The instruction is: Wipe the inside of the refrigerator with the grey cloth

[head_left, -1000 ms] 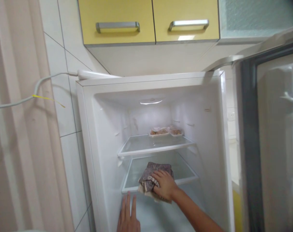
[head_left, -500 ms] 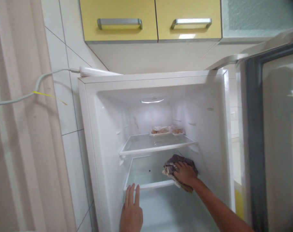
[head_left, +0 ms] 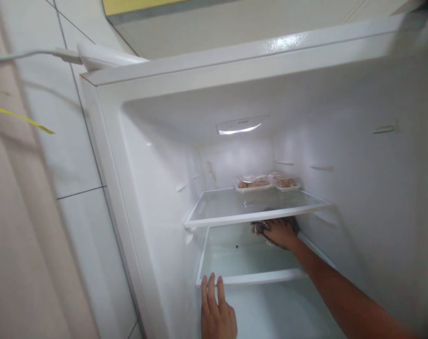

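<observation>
My right hand (head_left: 281, 232) reaches into the fridge and presses a dark patterned cloth (head_left: 260, 228) onto the second glass shelf (head_left: 224, 256), toward its back right. The upper shelf partly hides the cloth. My left hand (head_left: 217, 306) is at the front left edge of that same shelf, fingers stretched up and slightly apart, holding nothing. Its fingertips are at the white front trim. A small dark speck (head_left: 237, 246) lies on the glass left of the cloth.
Above, the upper glass shelf (head_left: 221, 207) bears two wrapped food trays (head_left: 253, 183) at the back. The fridge's side wall (head_left: 369, 188) stands right of my arm. A cable (head_left: 23, 56) and tiled wall (head_left: 80, 226) are at the left.
My right hand has pushed the cloth deeper, toward the back of the second shelf. My left hand stays at the shelf's front edge. The view has moved closer to the fridge.
</observation>
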The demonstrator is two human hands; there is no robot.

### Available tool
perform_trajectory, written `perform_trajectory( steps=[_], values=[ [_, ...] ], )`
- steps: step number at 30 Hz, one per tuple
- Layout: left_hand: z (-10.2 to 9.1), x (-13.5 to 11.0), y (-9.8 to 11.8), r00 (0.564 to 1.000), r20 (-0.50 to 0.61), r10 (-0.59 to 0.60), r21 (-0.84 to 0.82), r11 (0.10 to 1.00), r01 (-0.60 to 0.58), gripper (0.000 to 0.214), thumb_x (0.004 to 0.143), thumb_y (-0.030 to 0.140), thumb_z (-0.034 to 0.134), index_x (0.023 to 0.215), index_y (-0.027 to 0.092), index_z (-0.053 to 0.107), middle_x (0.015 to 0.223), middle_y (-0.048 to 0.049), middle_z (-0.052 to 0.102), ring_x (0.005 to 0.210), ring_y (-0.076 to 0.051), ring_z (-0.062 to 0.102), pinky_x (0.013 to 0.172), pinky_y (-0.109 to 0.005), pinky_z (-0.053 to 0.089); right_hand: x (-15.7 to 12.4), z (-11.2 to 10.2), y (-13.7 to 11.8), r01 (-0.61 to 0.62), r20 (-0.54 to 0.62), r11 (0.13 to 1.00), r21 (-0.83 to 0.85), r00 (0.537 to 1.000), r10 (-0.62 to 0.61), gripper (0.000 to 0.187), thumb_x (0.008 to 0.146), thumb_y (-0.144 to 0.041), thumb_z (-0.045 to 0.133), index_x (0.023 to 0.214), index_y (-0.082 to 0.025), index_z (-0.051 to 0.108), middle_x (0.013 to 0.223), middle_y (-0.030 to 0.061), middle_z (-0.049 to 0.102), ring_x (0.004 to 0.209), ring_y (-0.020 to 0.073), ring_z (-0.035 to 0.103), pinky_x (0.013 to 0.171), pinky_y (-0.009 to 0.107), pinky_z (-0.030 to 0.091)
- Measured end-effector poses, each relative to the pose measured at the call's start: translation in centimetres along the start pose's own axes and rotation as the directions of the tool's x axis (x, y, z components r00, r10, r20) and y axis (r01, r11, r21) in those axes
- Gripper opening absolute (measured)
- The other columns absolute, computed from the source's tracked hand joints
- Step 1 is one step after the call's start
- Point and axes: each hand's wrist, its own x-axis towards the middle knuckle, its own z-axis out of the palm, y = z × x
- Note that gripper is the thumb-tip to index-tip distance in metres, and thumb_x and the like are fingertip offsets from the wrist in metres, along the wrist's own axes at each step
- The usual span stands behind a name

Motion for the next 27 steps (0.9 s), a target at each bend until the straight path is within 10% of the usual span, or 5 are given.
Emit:
perform_trajectory(
  steps=[15, 27],
  values=[
    [-1.5, 0.8, 0.5, 0.999, 0.042, 0.014, 0.064, 0.998, -0.017, 0.07, 0.081, 0.002, 0.052, 0.149, 0.012, 0.035, 0.141, -0.0211, 0.05, 0.148, -0.039, 0.031, 0.105, -0.057, 0.052, -3.8, 1.4, -20.1, 0.422, 0.103, 0.868, 0.26, 0.882, -0.46, 0.063, 0.081, -0.054, 0.053, 0.135, -0.022, 0.06, 0.148, 0.0133, 0.053, 0.137, 0.0338, 0.043, 0.114, 0.055, 0.028],
    [-3.2, 1.2, -1.2, 0.984, 0.149, 0.093, 0.033, 0.995, -0.099, 0.081, 0.081, 0.001, 0.05, 0.156, 0.018, 0.025, 0.146, -0.0158, 0.049, 0.145, -0.035, 0.038, 0.11, -0.052, 0.05, -8.0, -1.4, -9.2, 0.353, 0.069, 0.91, 0.216, 0.925, -0.375, 0.064, 0.08, -0.045, 0.056, 0.141, -0.025, 0.056, 0.151, 0.0129, 0.05, 0.138, 0.0336, 0.044, 0.115, 0.052, 0.031]
  ],
)
